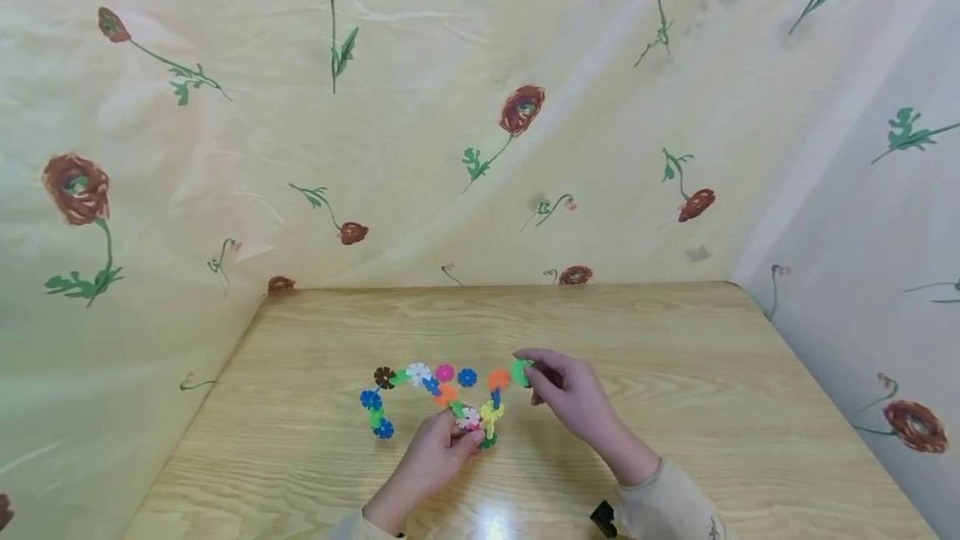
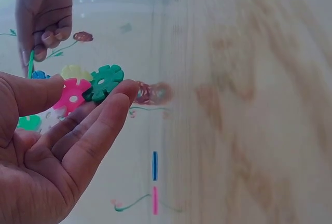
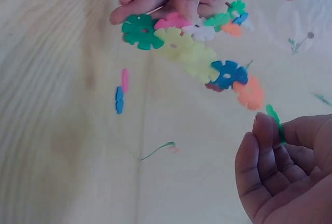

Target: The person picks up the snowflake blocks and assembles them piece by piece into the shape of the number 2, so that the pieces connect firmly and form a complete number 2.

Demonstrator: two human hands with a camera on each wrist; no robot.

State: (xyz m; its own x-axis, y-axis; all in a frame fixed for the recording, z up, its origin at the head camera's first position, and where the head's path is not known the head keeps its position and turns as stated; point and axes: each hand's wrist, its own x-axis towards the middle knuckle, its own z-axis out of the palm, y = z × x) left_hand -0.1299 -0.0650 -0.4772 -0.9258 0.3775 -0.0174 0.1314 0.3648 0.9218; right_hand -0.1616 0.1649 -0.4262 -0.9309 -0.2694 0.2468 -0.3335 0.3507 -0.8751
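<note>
A linked chain of colourful plastic snowflake discs (image 1: 417, 373) curves above the table. My left hand (image 1: 435, 450) pinches it near a pink disc (image 2: 72, 95), beside a dark green disc (image 2: 106, 83); its other fingers stretch out beneath. From there yellow discs (image 3: 199, 62) and a blue disc (image 3: 228, 74) lead to an orange disc (image 3: 250, 93) at the chain's right end. Between thumb and fingertips my right hand (image 1: 573, 394) holds a single bright green disc (image 1: 519, 372), edge-on in the right wrist view and a small gap away from the orange one.
A loose pink disc (image 1: 445, 372) and a loose blue disc (image 1: 467, 377) lie on the wooden table (image 1: 300, 473) beyond the chain. Some black object (image 1: 603, 519) shows by the right sleeve. Flower-printed cloth (image 1: 420, 107) surrounds the table's back and sides.
</note>
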